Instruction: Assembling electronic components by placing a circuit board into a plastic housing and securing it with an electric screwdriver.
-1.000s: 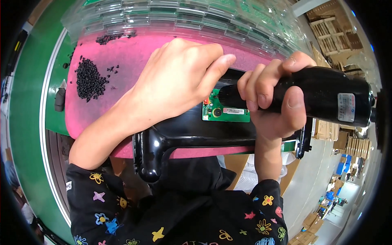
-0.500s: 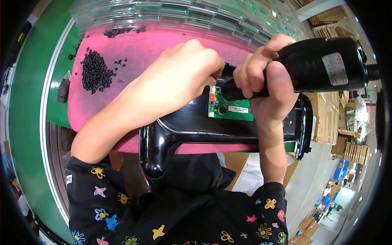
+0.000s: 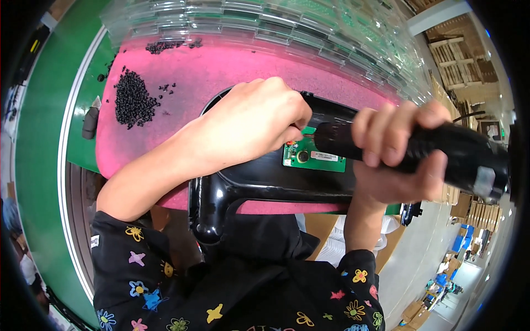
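My right hand (image 3: 395, 157) grips a black electric screwdriver (image 3: 466, 151), tilted nearly level, its bit pointing left. The bit's tip reaches the upper left part of a green circuit board (image 3: 331, 164), beside my left fingertips. My left hand (image 3: 265, 116) is closed in a pinch there; whatever it pinches is hidden by the fingers. The board has a white label and a round dark part, and lies inside a glossy black plastic housing (image 3: 259, 179). Both forearms cover parts of the housing.
The housing rests on a pink mat (image 3: 204, 66). A heap of small black screws (image 3: 134, 102) lies at the left, with a smaller group behind. Stacked clear plastic trays (image 3: 232, 25) line the back. Beyond the right edge are wooden pallets (image 3: 488, 212) and boxes.
The screwdriver has swung right and away from over the board, its bit now showing beside my left fingers. My left hand has shifted slightly right and down, still pinched.
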Available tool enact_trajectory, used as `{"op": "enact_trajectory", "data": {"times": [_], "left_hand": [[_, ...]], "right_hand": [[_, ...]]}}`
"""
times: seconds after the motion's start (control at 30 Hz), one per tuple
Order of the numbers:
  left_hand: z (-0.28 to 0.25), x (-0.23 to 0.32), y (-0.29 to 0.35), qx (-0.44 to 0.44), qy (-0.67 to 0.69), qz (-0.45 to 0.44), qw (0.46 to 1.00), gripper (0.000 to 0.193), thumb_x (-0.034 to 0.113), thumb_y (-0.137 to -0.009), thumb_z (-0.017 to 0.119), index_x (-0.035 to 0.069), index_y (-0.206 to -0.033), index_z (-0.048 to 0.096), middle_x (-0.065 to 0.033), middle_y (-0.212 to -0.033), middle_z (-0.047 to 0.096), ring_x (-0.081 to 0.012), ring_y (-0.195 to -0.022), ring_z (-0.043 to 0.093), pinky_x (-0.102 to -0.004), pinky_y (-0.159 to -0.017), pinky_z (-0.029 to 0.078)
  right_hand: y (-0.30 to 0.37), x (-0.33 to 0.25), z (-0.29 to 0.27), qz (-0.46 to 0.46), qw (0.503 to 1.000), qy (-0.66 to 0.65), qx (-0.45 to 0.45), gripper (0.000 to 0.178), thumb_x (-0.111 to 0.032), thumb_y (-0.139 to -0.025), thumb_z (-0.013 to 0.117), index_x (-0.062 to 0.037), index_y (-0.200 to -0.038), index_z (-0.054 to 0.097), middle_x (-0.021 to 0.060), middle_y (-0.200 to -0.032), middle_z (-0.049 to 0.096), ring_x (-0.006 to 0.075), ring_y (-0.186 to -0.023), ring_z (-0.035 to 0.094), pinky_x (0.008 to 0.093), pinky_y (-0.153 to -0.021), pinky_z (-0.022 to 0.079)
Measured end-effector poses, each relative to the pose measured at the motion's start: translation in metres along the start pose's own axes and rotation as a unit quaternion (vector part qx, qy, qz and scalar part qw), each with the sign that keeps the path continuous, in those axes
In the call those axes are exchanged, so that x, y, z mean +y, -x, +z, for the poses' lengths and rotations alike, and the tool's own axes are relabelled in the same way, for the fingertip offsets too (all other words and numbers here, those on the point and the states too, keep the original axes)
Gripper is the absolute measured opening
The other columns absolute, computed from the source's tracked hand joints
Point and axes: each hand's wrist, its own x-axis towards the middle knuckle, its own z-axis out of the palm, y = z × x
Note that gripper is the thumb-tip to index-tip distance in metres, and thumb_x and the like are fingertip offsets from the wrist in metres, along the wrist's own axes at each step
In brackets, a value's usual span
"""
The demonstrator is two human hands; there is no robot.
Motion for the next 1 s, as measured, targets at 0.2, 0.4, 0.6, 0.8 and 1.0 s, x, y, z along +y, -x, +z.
{"op": "enact_trajectory", "data": {"times": [0.2,0.4,0.6,0.8,1.0], "left_hand": [[0.003,-0.003,-0.008,0.059,0.072,0.113,0.989,0.013,0.006,-0.077,0.074,-0.003,-0.085,0.068,-0.0143,-0.079,0.067,-0.0335,-0.073,0.066,-0.0397,-0.066,0.051],[0.005,-0.008,-0.007,0.011,0.108,0.125,0.986,0.011,0.006,-0.08,0.074,-0.002,-0.085,0.069,-0.0125,-0.076,0.067,-0.0302,-0.07,0.066,-0.0372,-0.062,0.051],[-0.001,-0.005,-0.009,0.037,0.119,0.097,0.987,0.011,0.007,-0.083,0.072,-0.002,-0.088,0.07,-0.0135,-0.078,0.068,-0.0283,-0.071,0.068,-0.0357,-0.064,0.052],[0.002,-0.002,-0.011,0.068,0.054,0.039,0.995,0.023,0.016,-0.09,0.066,-0.004,-0.08,0.062,-0.0181,-0.071,0.06,-0.0369,-0.07,0.06,-0.0411,-0.063,0.047],[0.005,0.004,-0.001,0.1,0.059,0.017,0.993,0.027,0.021,-0.095,0.058,-0.003,-0.082,0.054,-0.0187,-0.074,0.058,-0.0418,-0.073,0.058,-0.0458,-0.062,0.045]], "right_hand": [[0.005,-0.017,-0.005,-0.047,0.999,-0.017,0.004,0.04,-0.042,-0.091,0.06,-0.0112,-0.115,0.051,-0.0031,-0.069,0.049,0.0079,-0.055,0.046,0.0272,-0.059,0.038],[0.007,-0.015,-0.007,-0.033,0.999,-0.031,-0.012,0.042,-0.042,-0.091,0.061,-0.0096,-0.115,0.05,-0.0016,-0.07,0.051,0.0092,-0.055,0.047,0.0278,-0.058,0.039],[0.013,-0.012,0.01,0.09,0.994,0.002,0.058,0.044,-0.043,-0.091,0.061,-0.0084,-0.114,0.047,-0.0003,-0.062,0.049,0.0117,-0.045,0.045,0.03,-0.05,0.04],[0.017,-0.011,0.02,0.139,0.987,0.069,0.04,0.042,-0.037,-0.089,0.066,-0.0076,-0.108,0.043,0.0034,-0.066,0.051,0.0142,-0.049,0.047,0.0319,-0.053,0.042],[0.015,-0.005,0.029,0.152,0.984,0.07,-0.067,0.047,-0.037,-0.084,0.078,-0.0091,-0.102,0.045,0.0004,-0.063,0.051,0.0133,-0.05,0.048,0.0295,-0.05,0.04]]}}
